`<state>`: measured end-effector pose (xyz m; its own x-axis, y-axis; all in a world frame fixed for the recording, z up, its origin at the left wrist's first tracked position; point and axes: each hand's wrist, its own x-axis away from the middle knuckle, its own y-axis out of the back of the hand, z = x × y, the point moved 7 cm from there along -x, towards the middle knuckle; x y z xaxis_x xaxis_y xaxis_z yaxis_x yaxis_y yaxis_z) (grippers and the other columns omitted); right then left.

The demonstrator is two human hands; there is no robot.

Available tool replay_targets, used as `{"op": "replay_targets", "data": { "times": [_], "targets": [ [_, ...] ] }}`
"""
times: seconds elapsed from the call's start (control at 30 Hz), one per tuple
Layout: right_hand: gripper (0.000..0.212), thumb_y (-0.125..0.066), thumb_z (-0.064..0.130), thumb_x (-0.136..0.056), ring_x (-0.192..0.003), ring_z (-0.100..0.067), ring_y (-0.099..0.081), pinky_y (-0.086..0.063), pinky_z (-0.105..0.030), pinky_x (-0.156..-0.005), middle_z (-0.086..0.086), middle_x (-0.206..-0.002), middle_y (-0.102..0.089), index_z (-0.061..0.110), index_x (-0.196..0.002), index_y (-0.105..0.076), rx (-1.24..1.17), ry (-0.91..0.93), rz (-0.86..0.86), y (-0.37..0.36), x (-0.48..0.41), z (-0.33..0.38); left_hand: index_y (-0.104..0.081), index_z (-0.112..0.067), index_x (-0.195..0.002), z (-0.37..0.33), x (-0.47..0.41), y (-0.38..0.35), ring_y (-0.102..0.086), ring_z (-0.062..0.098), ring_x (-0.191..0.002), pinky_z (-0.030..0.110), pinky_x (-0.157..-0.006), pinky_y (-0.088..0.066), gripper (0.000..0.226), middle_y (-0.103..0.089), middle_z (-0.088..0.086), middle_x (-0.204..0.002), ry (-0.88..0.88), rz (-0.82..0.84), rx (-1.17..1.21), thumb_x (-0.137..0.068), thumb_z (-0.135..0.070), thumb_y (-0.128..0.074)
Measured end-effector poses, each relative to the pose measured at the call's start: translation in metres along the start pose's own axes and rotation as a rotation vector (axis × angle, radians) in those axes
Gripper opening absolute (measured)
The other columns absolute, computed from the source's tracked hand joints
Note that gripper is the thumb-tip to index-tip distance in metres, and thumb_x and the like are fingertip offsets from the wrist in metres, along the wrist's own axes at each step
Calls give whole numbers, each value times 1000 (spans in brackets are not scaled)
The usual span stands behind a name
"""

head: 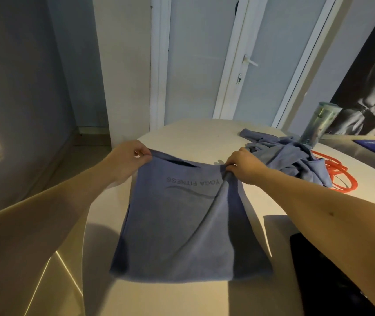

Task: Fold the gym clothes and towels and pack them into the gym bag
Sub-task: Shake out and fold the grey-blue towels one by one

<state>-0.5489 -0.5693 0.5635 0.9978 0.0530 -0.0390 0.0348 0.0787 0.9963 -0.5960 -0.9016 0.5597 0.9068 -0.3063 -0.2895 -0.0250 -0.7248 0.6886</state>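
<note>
Towel point(182, 226), far corners pinched by fingers point(142, 154) of left hand point(128, 160) and right hand point(245, 167), lies beside crumpled clothes point(287, 156).

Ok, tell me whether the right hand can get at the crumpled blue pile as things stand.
Probably yes: the pile lies just beside the right hand on the table, nothing between. But that hand pinches the towel and must release first.

blue towel point(177, 226) printed "YOGA FITNESS", lettering upside down to camera
</note>
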Motion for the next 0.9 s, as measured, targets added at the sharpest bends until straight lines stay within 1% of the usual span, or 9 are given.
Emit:
{"op": "replay_targets", "data": {
  "times": [0.1, 0.2, 0.33, 0.43, 0.6, 0.7, 0.77, 0.83, 0.9],
  "targets": [
    [25, -52, 19, -102, -108, -27, -52, -46, -40, -93, -7, -109, -69, 15, -110, -76, -40, 6, -68, 32, 15, 4, -73, -20, -98, -21, 7, 24, -63, 8, -88, 16, -73, -43, 5, -69, -6, -94, 22, -74, 102, -95, -20, -69],
    [21, -58, 13, -98, -97, -30, -61, -47, -36, -85, -8, -101, -70, 10, -104, -78, -100, 50, -164, 82, 40, 14, -73, -22, -99, -50, 19, 58, -65, 8, -88, 19, -76, -46, 6, -70, -6, -94, -3, -156, 149, -95, -22, -69],
    [18, -65, 11, -94, -99, -27, -62, -46, -31, -87, -9, -108, -71, 7, -108, -77, -169, 28, -307, 160, 84, 27, -73, -15, -101, -105, 42, 110, -65, 9, -88, 16, -75, -46, 9, -70, -2, -95, -71, -221, 122, -95, -20, -69],
    [18, -67, 13, -94, -93, -19, -59, -42, -26, -83, -3, -102, -68, 8, -108, -76, -239, -1, -394, 214, 124, 38, -73, -16, -98, -149, 64, 152, -66, 14, -88, 21, -76, -50, 7, -70, -1, -94, -133, -268, 98, -95, -20, -69],
    [15, -67, 12, -94, -92, -18, -62, -45, -27, -83, 0, -98, -69, 11, -105, -77, -265, 6, -500, 286, 182, 54, -70, -18, -89, -220, 99, 208, -64, 11, -80, 23, -68, -45, 7, -68, -3, -87, -254, -341, 39, -94, -23, -70],
    [17, -64, 12, -96, -95, -23, -65, -54, -36, -91, -1, -99, -69, 11, -108, -76, -278, 16, -545, 322, 213, 60, -66, -17, -84, -259, 120, 237, -60, 10, -73, 24, -63, -42, 14, -65, -4, -81, -332, -389, -37, -95, -25, -67],
    [16, -63, 12, -97, -90, -24, -67, -56, -40, -90, -3, -96, -70, 10, -107, -75, -289, 14, -562, 337, 228, 62, -62, -17, -80, -279, 133, 250, -57, 7, -69, 24, -61, -39, 19, -62, -6, -77, -405, -421, -133, -96, -26, -66],
    [15, -63, 12, -98, -82, -20, -66, -56, -32, -80, -2, -89, -69, 11, -107, -74, -292, 2, -572, 347, 243, 63, -59, -18, -76, -293, 142, 258, -55, 7, -66, 23, -59, -38, 24, -60, -7, -73, -458, -429, -218, -97, -29, -65],
    [14, -63, 11, -97, -78, -19, -66, -54, -28, -76, -2, -85, -68, 11, -107, -73, -285, -2, -566, 352, 253, 62, -56, -18, -74, -302, 149, 263, -53, 8, -64, 26, -57, -37, 29, -58, -6, -69, -499, -430, -291, -98, -32, -63]
  ]
}}
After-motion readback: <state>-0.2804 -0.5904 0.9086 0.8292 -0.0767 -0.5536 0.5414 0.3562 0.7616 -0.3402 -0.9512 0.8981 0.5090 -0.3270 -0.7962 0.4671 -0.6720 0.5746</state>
